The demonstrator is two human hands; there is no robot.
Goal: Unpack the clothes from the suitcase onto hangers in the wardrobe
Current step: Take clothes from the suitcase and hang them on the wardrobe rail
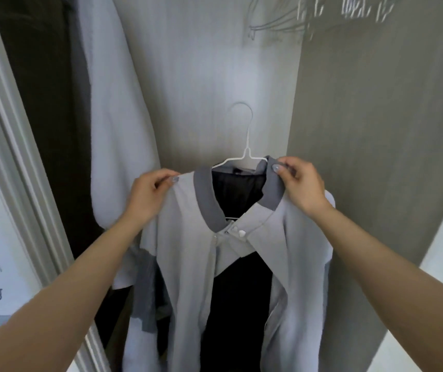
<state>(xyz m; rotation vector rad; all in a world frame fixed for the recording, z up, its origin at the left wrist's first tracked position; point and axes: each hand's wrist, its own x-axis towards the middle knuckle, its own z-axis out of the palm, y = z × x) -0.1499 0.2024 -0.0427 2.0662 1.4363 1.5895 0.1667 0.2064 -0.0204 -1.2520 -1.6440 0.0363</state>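
Pale-grey soft cloth shirt with dark-grey collar sits on white wire hanger inside wardrobe, left hand pinching shoulder, right hand pinching collar; likely light, limp, slippery, best held at shoulders.

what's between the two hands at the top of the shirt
In the head view, between the left hand and right hand lie the dark grey collar of the shirt, black fabric inside it, and the white hanger.

Matt cloth shirt on smooth wire hanger.
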